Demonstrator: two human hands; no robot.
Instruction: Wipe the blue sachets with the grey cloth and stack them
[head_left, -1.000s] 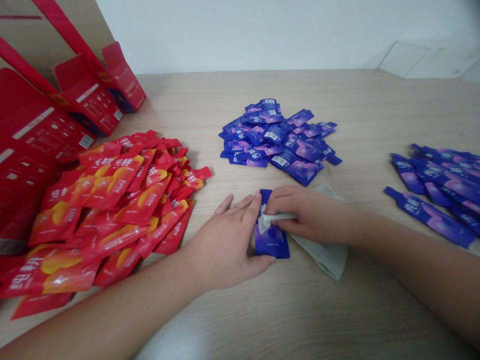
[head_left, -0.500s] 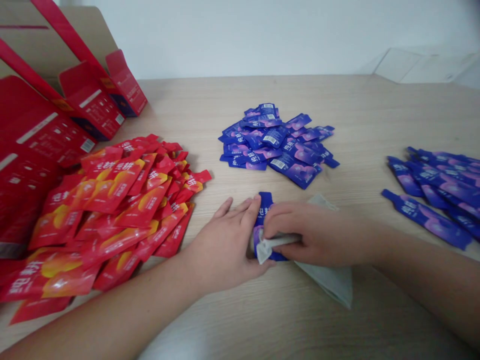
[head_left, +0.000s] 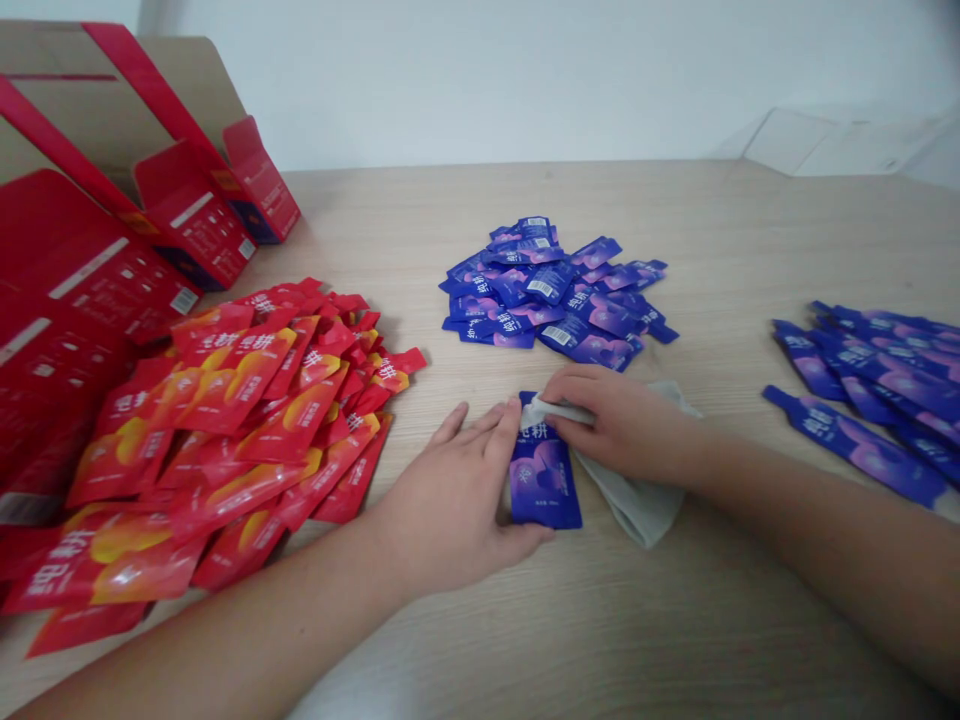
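Note:
A single blue sachet (head_left: 541,480) with purple shapes and white print lies face up on the table. My left hand (head_left: 457,500) rests along its left edge, fingers stretched out, the index fingertip at the top and the thumb touching the bottom edge. In my right hand (head_left: 622,420) a white cloth (head_left: 634,500) is pinched, and a folded corner of it presses on the sachet's upper end. The rest of the cloth trails beneath the hand onto the table.
To the left lies a large heap of red sachets (head_left: 232,420), with open red boxes (head_left: 199,220) behind it. A pile of blue sachets (head_left: 555,290) sits ahead, and overlapping blue sachets (head_left: 877,380) lie at right. A clear sheet (head_left: 832,140) stands at the back wall.
My right hand has moved up the sachet with the cloth, from its lower part to the top end, uncovering its printed front. The left hand has stayed in place.

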